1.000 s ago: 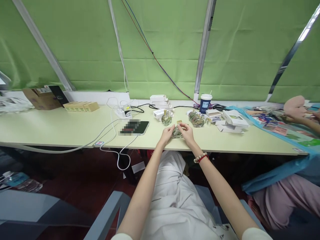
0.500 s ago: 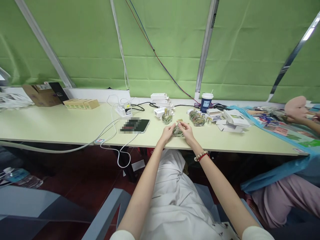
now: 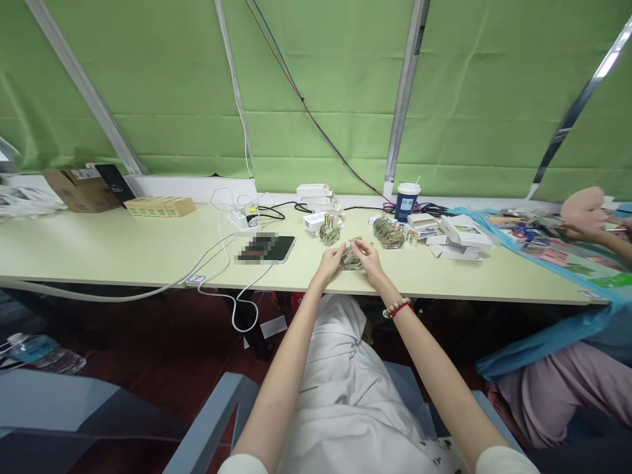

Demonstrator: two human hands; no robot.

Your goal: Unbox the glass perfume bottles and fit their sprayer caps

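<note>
A clear glass perfume bottle (image 3: 351, 261) stands on the table near its front edge, between my two hands. My left hand (image 3: 329, 266) grips it from the left, thumb and fingers closed by its neck. My right hand (image 3: 368, 258), with a beaded bracelet on the wrist, is closed in a pinch at the bottle's top. Fingers partly hide the neck and its gold-coloured part. Just behind, another perfume bottle (image 3: 330, 230) with a gold top stands beside small white boxes (image 3: 315, 191). To the right is a group of similar bottles (image 3: 392, 236).
Opened white cartons (image 3: 465, 232) and a dark blue cup (image 3: 407, 201) stand right of the bottles. A tablet (image 3: 282, 249) with white cables lies left, yellow boxes (image 3: 160, 206) farther left. A co-worker's hand (image 3: 585, 234) shows at the far right, over a blue plastic sheet.
Both hands stay at the perfume bottle with hardly any visible movement. The whole view has shifted very slightly.
</note>
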